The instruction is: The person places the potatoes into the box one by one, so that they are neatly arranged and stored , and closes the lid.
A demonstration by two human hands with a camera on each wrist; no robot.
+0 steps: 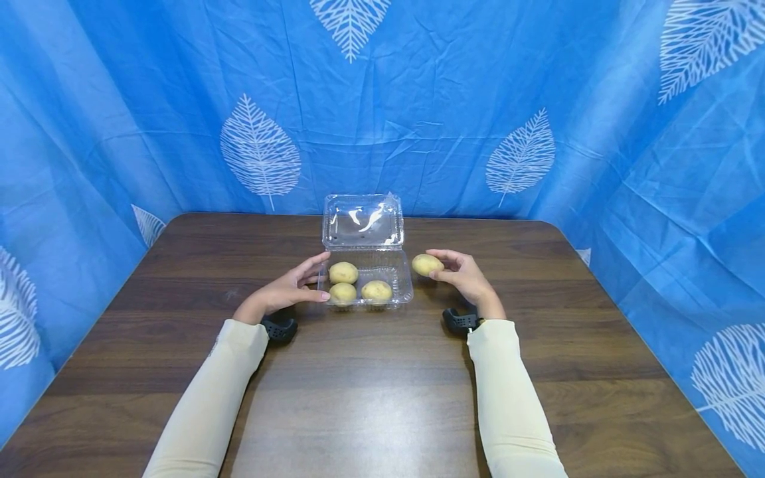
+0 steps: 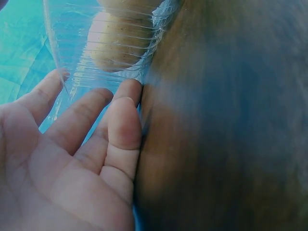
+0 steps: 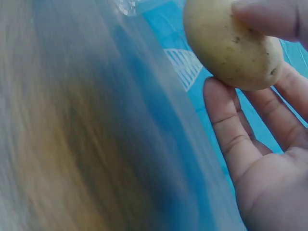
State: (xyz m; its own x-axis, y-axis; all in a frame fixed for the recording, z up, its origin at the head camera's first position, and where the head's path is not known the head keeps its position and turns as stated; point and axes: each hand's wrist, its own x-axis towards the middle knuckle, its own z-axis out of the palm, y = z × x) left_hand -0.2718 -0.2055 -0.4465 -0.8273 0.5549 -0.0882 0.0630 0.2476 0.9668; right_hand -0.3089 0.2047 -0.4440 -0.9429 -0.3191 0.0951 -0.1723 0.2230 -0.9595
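Observation:
A clear plastic clamshell box (image 1: 391,265) sits on the table with its lid (image 1: 362,222) raised at the back. Inside are three potatoes: one at the back left (image 1: 343,272), one at the front left (image 1: 343,293) and one at the front right (image 1: 377,291). My left hand (image 1: 285,287) rests against the box's left side, thumb at the front corner and fingers spread along the wall. In the left wrist view, its fingertips (image 2: 129,89) meet the ribbed plastic. Just right of the box, my right hand (image 1: 471,281) pinches another potato (image 1: 427,265) between thumb and fingers.
The brown wooden table (image 1: 358,392) stretches to both sides and toward me. Behind it and at both sides hangs a blue curtain (image 1: 430,93) with white leaf prints. A black wrist strap (image 1: 459,321) is on the right wrist, another (image 1: 281,330) on the left.

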